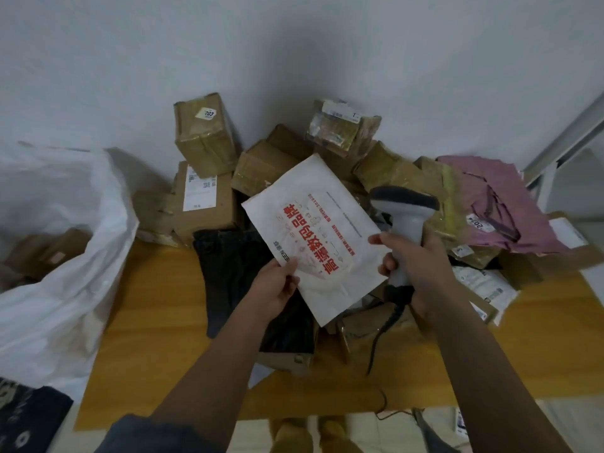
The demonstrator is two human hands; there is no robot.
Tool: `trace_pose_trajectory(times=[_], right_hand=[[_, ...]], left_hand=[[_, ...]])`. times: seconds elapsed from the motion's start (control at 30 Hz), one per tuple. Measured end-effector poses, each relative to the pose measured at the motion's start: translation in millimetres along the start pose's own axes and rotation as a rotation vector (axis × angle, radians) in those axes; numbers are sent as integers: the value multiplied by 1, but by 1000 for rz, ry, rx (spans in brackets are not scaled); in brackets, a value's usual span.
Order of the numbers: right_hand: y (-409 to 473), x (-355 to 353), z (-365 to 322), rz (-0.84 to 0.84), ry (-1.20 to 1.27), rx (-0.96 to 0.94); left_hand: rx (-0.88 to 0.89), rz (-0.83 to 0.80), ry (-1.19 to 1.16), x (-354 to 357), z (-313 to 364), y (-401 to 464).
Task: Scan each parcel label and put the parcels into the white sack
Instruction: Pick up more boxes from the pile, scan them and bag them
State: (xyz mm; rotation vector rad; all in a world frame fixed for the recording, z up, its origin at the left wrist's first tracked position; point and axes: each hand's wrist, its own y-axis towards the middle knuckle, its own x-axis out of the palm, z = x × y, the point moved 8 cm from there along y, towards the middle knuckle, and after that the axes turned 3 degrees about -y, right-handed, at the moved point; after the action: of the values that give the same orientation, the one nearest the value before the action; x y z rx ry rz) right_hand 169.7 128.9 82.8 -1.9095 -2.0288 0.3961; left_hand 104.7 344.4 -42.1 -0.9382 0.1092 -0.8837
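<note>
White envelope parcel [313,237]: flat, red printing face up, tilted above the table, in front of the heap of boxes.
Left hand [274,289]: its grip pinches the envelope's near left edge, thumb on top, fingers underneath.
Right hand [421,266]: grip curled round the handle of the grey scanner [405,220]; forefinger stretched out, touching the envelope's right edge.
Scanner: upright, dark head pointing away from the person, cable hanging down below the hand.
White sack [62,256]: open at the left end of the table, brown boxes visible inside.
Wooden table [157,315]: carries brown cardboard boxes [206,165] at the back, a pink mailer [500,204] to the right, a black bag [235,273] under the envelope.
</note>
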Motion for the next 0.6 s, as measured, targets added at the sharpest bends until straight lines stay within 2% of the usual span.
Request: trace_pose_trajectory(times=[0.2, 0.4, 0.6], right_hand=[[-8, 8, -16, 93, 157, -62], [-15, 41, -31, 62, 184, -99], [-29, 73, -49, 36, 300, -55]], left_hand=[[190, -35, 131, -23, 78, -37], [492, 6, 345, -50, 149, -90], [657, -40, 302, -74, 185, -120]])
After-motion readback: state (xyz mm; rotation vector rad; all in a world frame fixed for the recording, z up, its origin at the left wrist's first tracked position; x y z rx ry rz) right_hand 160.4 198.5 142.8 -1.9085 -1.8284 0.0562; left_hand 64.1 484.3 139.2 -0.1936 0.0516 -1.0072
